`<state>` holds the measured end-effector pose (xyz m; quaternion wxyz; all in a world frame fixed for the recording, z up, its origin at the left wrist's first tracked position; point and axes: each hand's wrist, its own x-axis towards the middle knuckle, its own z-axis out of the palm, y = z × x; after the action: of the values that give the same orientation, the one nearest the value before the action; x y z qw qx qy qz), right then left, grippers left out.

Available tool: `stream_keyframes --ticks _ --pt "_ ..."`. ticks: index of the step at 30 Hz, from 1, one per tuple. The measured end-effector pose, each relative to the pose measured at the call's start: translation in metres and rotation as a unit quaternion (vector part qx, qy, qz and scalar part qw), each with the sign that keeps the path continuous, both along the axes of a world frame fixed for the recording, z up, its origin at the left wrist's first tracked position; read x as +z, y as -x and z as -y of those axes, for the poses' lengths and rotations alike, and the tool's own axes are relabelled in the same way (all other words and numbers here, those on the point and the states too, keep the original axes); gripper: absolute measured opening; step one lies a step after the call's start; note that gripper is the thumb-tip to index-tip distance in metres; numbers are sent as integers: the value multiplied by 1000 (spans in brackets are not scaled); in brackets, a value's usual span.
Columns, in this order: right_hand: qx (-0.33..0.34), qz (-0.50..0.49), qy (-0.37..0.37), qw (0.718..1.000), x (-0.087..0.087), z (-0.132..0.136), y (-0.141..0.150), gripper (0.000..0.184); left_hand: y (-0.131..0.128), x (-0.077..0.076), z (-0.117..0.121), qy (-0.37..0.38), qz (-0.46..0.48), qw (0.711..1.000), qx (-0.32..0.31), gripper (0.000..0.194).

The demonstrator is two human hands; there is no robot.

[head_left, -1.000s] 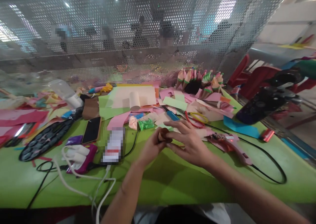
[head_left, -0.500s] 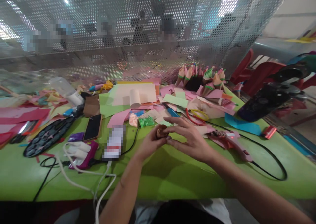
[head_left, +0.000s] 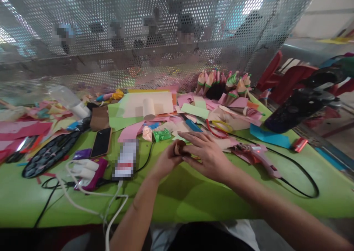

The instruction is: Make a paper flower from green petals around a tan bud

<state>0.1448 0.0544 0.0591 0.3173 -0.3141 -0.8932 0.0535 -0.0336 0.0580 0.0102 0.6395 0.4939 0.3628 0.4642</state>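
Note:
A small brown paper roll (head_left: 180, 147), its round open end facing up, sits in the fingers of my left hand (head_left: 165, 160). The left fingers are closed around it. My right hand (head_left: 208, 155) reaches across from the right with its fingers stretched out and slightly apart. Their tips lie over and against the roll, hiding part of it. Just beyond the hands are a green wrapped packet (head_left: 162, 134), a blue-handled tool (head_left: 193, 125) and red and yellow scissors handles (head_left: 218, 128). A pink glue gun (head_left: 265, 161) rests to the right.
On the left are a charging phone (head_left: 125, 160), a dark phone (head_left: 101, 142), a purple power strip (head_left: 95, 177) with white cables, and a patterned pouch (head_left: 51, 153). Paper cones (head_left: 232, 82) stand behind coloured sheets. A dark bottle (head_left: 297, 109) and a red battery (head_left: 299, 145) are right.
My right hand has moved slightly left and closer over the brown roll, covering more of it. My left hand keeps its hold. The whole view has shifted a little.

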Motion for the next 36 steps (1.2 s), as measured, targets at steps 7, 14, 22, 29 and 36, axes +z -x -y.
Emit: stream_keyframes --ticks 7,14,22,29,36 --pt "23 -67 31 997 -8 -3 3 10 -2 10 -1 26 27 999 -12 46" --pt "28 -63 13 998 -4 -2 1 22 -2 15 3 21 7 1000 -22 39" --pt "17 -25 19 999 -8 1 7 22 -5 9 3 46 24 999 1 48" --pt "46 -76 43 995 2 -3 -2 25 -2 17 1 -5 -16 999 32 45" --pt "15 -48 7 999 1 -2 -3 14 1 15 0 -34 -58 997 34 40"
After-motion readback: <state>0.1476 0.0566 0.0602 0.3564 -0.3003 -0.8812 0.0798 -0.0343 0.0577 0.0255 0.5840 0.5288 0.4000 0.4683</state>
